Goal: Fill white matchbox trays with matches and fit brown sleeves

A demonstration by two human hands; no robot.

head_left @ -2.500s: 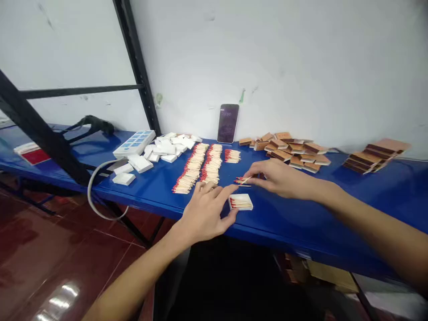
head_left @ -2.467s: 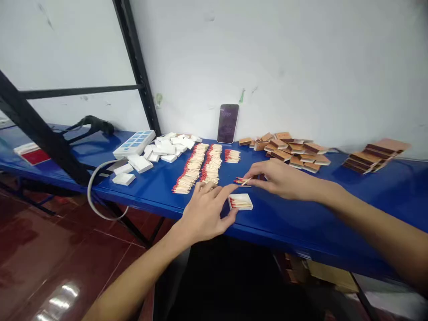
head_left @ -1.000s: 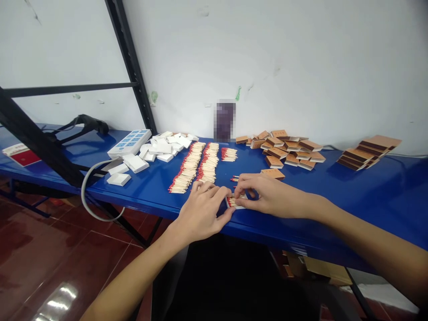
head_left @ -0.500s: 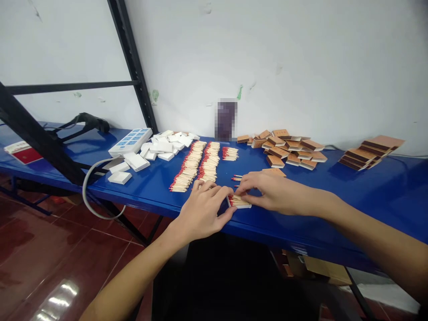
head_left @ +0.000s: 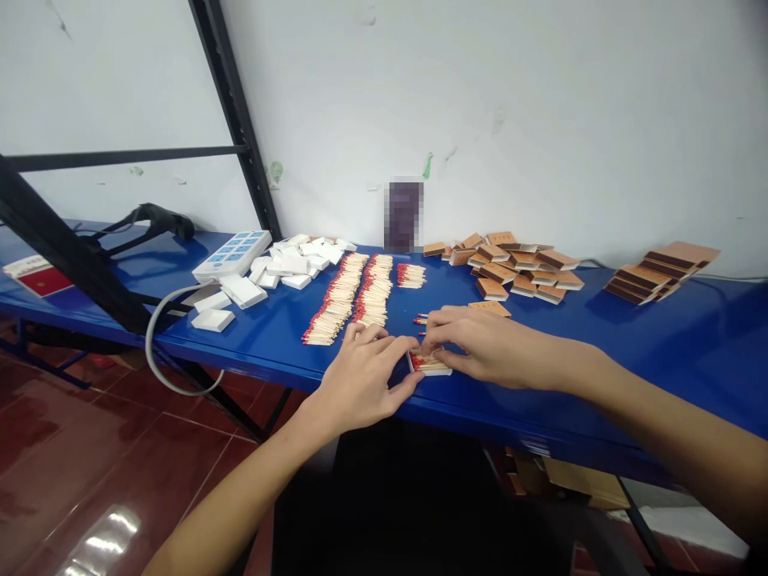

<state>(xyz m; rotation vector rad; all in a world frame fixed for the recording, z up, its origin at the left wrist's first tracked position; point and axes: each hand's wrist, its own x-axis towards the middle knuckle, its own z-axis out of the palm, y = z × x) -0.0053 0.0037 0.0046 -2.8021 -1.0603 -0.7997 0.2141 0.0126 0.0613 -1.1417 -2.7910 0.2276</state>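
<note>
A small white matchbox tray (head_left: 430,366) with red-tipped matches in it lies near the front edge of the blue table (head_left: 630,344). My left hand (head_left: 362,376) rests beside it, thumb and fingers against the tray's left end. My right hand (head_left: 480,346) lies over the tray's right part, its fingers curled and pressing on the matches. A few loose matches (head_left: 419,320) lie just behind the tray. Two long rows of matches (head_left: 357,296) and a small bundle (head_left: 411,276) lie farther back.
White inner trays (head_left: 288,268) are heaped at the left by a power strip (head_left: 231,256) with a grey cable (head_left: 157,332). Brown matchbox sleeves (head_left: 516,264) are piled at the back right, another stack (head_left: 660,272) farther right. A phone (head_left: 403,216) leans on the wall. A black rack post (head_left: 231,112) stands left.
My right hand has come from the loose matches behind the tray down onto the tray and stays there. My left hand has kept its place at the tray's left end.
</note>
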